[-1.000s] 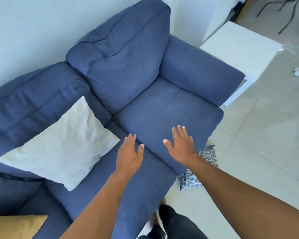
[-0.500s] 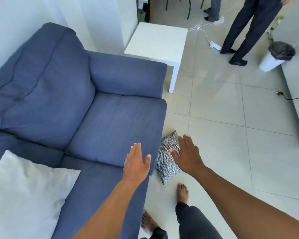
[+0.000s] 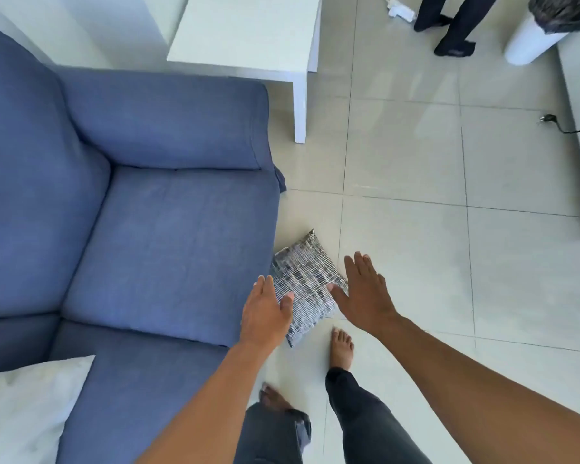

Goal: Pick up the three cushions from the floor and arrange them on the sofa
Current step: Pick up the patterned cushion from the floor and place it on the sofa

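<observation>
A black-and-white woven cushion (image 3: 307, 279) lies on the tiled floor, leaning against the front right corner of the blue sofa (image 3: 168, 242). My left hand (image 3: 265, 311) hovers over the cushion's left side, fingers spread and empty. My right hand (image 3: 365, 293) is spread over its right edge, thumb near the fabric, holding nothing. A white cushion (image 3: 27, 406) rests on the sofa seat at the lower left, partly cut off by the frame.
A white side table (image 3: 248, 31) stands beyond the sofa arm. Another person's legs (image 3: 456, 25), a white bin (image 3: 536, 31) and a power strip (image 3: 400, 8) are at the far right. A cable plug (image 3: 549, 119) lies on the tiles. My bare feet stand just below the cushion.
My view has swung right and down from the sofa to the floor. Both open hands have moved from over the seat to either side of the patterned cushion.
</observation>
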